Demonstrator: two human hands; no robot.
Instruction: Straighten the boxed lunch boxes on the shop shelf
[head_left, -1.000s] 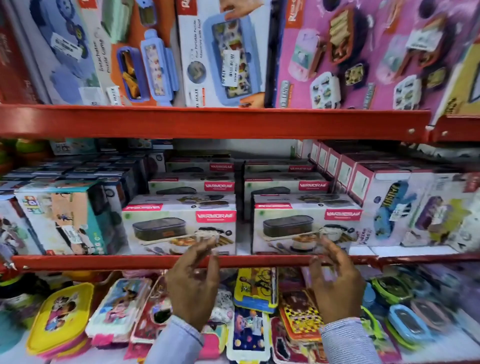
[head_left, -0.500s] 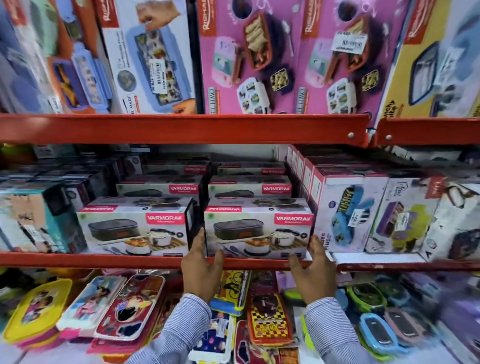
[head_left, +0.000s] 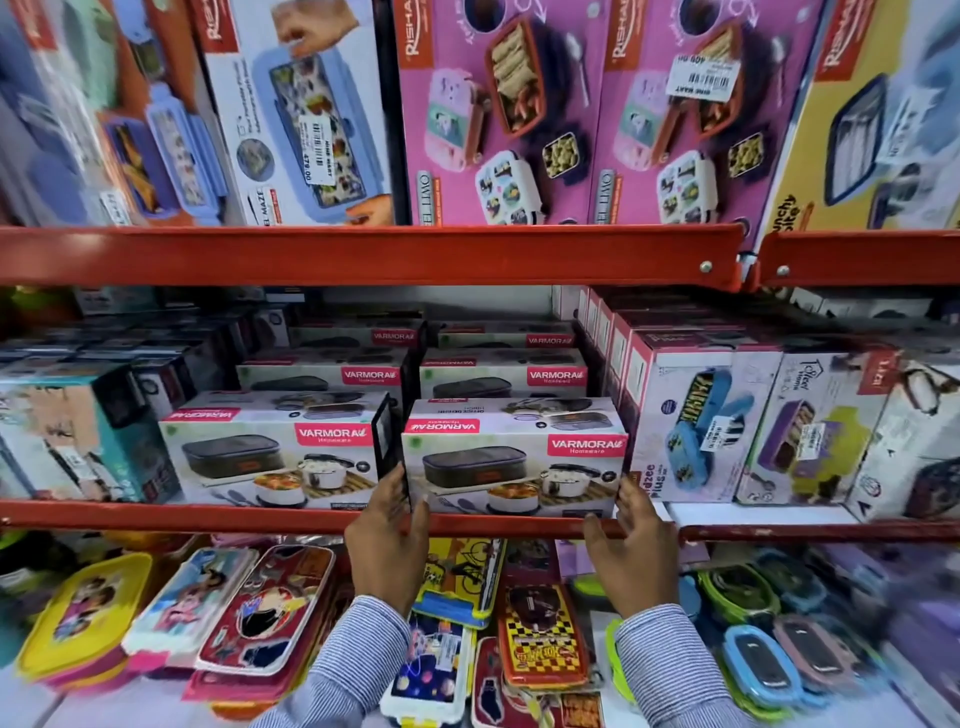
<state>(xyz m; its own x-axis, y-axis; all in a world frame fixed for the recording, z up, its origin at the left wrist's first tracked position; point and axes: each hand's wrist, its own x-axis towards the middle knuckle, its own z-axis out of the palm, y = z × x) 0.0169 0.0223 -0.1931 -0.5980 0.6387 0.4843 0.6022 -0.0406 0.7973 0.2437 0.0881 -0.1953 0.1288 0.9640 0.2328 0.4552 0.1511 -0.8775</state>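
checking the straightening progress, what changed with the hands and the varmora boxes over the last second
Both hands rose from the shelf's red front rail to the right front Varmora box: the left hand now presses its left end, the right hand its right end. That box now sits nearer the rail than the left front Varmora box. The left box and the stacks behind look unchanged.

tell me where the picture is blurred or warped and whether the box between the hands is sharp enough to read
Head view: the Varmora box between the left hand and right hand is sharp, its logo legible; the far left and right edges smear; the wide lens bows the red shelf rail and tilts the upper boxes.
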